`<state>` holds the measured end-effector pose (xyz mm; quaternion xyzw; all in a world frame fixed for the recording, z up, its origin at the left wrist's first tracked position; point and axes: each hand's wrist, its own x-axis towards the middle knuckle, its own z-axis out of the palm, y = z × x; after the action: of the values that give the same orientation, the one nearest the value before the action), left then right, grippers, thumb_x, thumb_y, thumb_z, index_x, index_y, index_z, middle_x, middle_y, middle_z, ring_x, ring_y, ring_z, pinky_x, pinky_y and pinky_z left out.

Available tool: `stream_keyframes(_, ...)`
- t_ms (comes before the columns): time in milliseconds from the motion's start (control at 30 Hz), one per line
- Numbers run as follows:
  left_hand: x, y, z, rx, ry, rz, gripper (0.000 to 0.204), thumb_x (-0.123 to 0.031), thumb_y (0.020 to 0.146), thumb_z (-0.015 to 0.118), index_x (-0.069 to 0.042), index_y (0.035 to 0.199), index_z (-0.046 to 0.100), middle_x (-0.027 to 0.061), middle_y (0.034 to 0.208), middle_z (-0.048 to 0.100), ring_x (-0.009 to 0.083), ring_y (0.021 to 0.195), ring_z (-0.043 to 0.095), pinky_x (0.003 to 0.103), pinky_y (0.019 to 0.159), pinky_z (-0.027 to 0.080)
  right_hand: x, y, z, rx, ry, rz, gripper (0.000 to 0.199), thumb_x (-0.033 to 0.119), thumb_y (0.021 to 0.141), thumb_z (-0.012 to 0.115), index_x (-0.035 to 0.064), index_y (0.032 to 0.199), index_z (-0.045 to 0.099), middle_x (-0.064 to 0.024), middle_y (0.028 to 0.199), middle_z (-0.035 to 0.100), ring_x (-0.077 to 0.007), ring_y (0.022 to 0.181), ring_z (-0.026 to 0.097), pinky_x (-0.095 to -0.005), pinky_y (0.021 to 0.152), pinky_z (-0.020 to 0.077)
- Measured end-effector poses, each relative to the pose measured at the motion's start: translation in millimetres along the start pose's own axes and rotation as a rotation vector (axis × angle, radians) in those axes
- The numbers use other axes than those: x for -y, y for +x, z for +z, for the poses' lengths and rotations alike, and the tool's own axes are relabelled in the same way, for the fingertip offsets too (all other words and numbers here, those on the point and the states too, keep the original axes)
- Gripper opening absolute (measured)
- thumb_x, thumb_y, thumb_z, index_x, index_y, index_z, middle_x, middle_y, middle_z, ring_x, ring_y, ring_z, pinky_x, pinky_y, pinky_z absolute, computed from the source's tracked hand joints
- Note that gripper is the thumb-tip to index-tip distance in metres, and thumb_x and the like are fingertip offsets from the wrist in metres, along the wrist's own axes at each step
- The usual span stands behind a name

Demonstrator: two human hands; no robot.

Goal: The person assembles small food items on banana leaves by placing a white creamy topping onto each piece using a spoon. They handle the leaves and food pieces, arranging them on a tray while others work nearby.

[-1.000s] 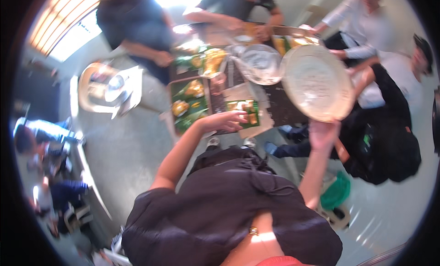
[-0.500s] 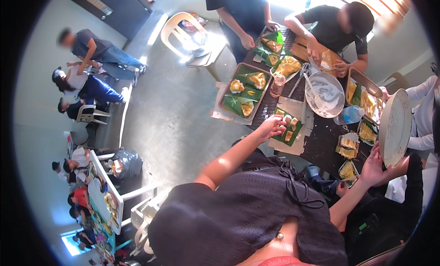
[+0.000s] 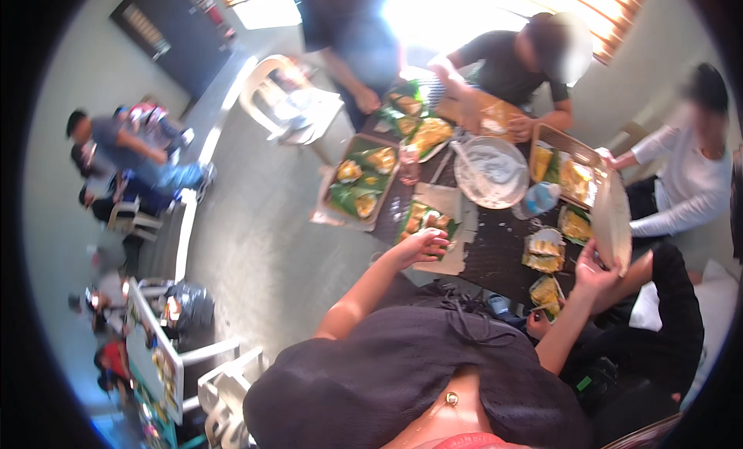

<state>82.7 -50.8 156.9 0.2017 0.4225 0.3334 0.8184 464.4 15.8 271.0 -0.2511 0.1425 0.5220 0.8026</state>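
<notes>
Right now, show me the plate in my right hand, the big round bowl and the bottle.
Plate [image 3: 611,221], head view: middle of its broad side.
Bowl [image 3: 494,204], head view: lower rim.
Bottle [image 3: 539,199], head view: its body.

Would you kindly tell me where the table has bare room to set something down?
A mostly bare patch of dark table lies right of the left hand, between the cardboard and the yellow food portions. It is crowded around the bowl, basket and brown tray.

From the left hand [image 3: 426,246], the tabletop [image 3: 501,237] gives passage toward three o'clock (yellow food [image 3: 544,252] ends it). A bowl [image 3: 474,189] blocks one o'clock.
</notes>
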Motion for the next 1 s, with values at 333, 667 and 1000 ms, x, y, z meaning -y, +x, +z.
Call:
stream_keyframes(333,-43,31,36,0.177,0.125,0.036,0.028,-0.031,0.088,0.036,-0.012,0.107,0.043,0.0033,0.106,0.048,0.0154,0.094,0.049,0.031,0.079,0.041,4,-28,7,0.089,-0.021,0.003,0.066,0.029,0.061,0.065,-0.0011,0.109,0.032,-0.0142,0.107,0.038,-0.0253,0.102,0.039,-0.0354,0.086,0.0364)
stream_keyframes(667,-29,22,11,0.116,0.060,-0.033,0.032,-0.032,0.087,0.037,-0.009,0.109,0.043,0.0067,0.106,0.050,0.0166,0.094,0.049,0.031,0.077,0.041,-5,-46,-4,0.056,-0.021,0.042,0.065,0.032,0.061,0.064,-0.0016,0.108,0.034,-0.0137,0.106,0.037,-0.0260,0.101,0.040,-0.0345,0.082,0.0383)
stream_keyframes(1000,-46,12,-2,0.164,0.003,0.032,0.030,-0.029,0.087,0.037,-0.009,0.109,0.044,0.0063,0.106,0.051,0.0167,0.094,0.051,0.028,0.077,0.043,-22,-78,-18,0.048,0.009,0.061,0.063,0.036,0.063,0.061,-0.0017,0.107,0.035,-0.0146,0.109,0.038,-0.0266,0.101,0.040,-0.0333,0.082,0.0365)
